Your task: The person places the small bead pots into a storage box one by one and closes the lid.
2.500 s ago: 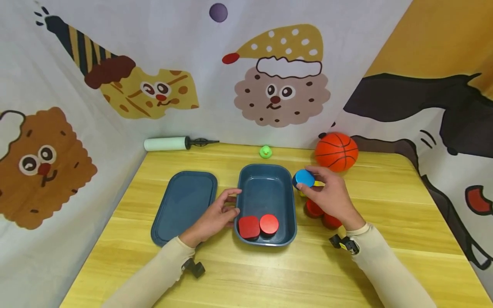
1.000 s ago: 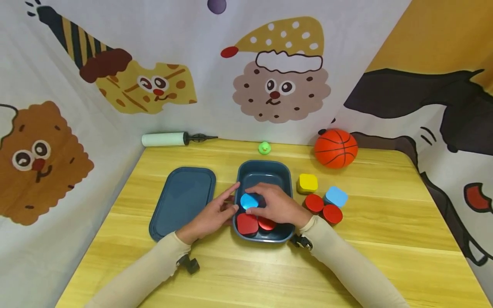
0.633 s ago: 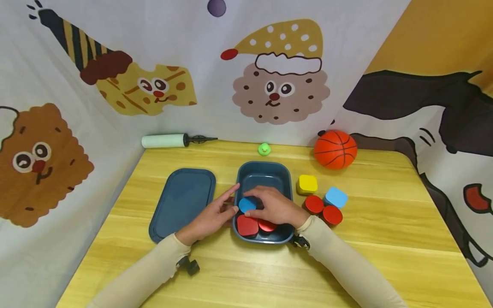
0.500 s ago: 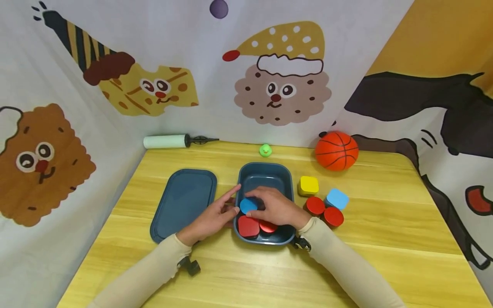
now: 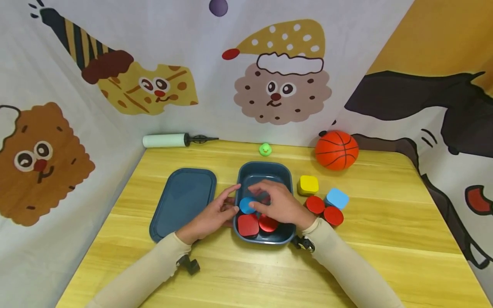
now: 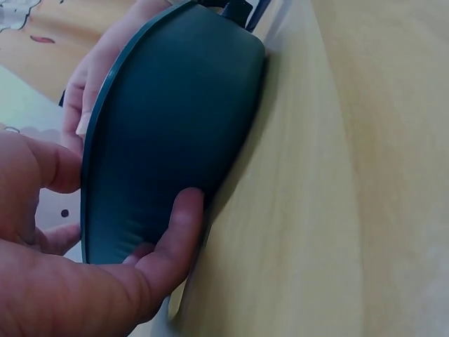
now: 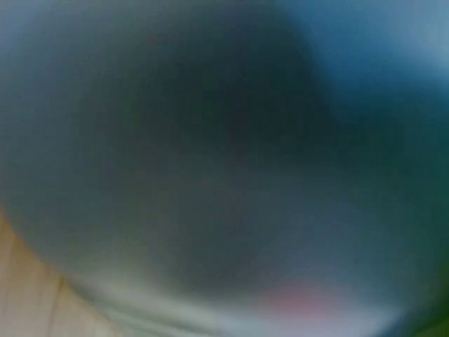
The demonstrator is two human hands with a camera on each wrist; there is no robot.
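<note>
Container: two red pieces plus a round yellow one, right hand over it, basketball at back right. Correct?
One error: the round piece in the container is blue, not yellow, as the head view shows. The two red pieces, right hand and basketball stand as stated.

- Right wrist view: nearly everything was blurred; a pinkish-red patch [image 7: 302, 298] was noted low down but could not be identified.
- Blue round block [image 5: 245, 205]: right edge was covered by the thumb of the right hand [image 5: 283, 205]; actual contact could not be confirmed.
- Red round block [image 5: 268, 223]: upper edge was partly hidden by the same hand.
- Tray [image 5: 265, 179]: interior was concealed by its outer wall in the left wrist view.
- Left hand [image 6: 63, 288]: was cropped there by the picture's left and bottom edges.
- Left sleeve [image 5: 148, 271], right sleeve [image 5: 348, 267]: both were cut off at the bottom, head view.
</note>
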